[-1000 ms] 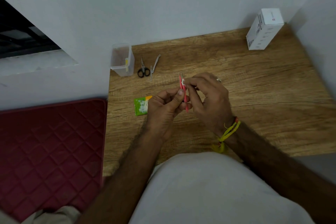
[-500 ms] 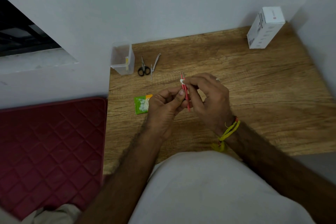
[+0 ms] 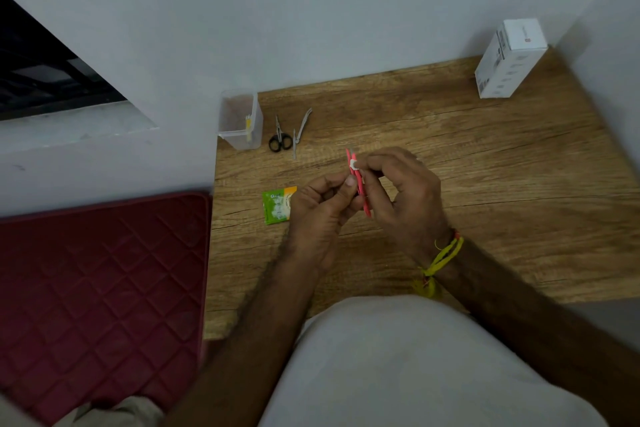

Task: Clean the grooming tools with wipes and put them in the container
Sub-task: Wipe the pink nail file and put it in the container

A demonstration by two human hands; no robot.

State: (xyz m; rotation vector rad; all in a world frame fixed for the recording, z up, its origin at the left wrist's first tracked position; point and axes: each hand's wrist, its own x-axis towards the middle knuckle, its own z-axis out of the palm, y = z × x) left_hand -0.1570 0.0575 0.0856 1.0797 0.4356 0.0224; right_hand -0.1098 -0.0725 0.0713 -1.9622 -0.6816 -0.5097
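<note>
Head view, hands (image 3: 363, 198) mid-table (image 3: 519, 184) (edges far)

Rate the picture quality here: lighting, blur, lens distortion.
Head view: dim, flat indoor light with soft shadows and no glare; the wide lens bows the table edges and the wall lines; the corners darken; the red tool between the left hand and right hand is fairly sharp, while the scissors and clear container are small and soft.

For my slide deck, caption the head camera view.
Both hands wipe red tweezers above a table; scissors wait beside the container.
</note>
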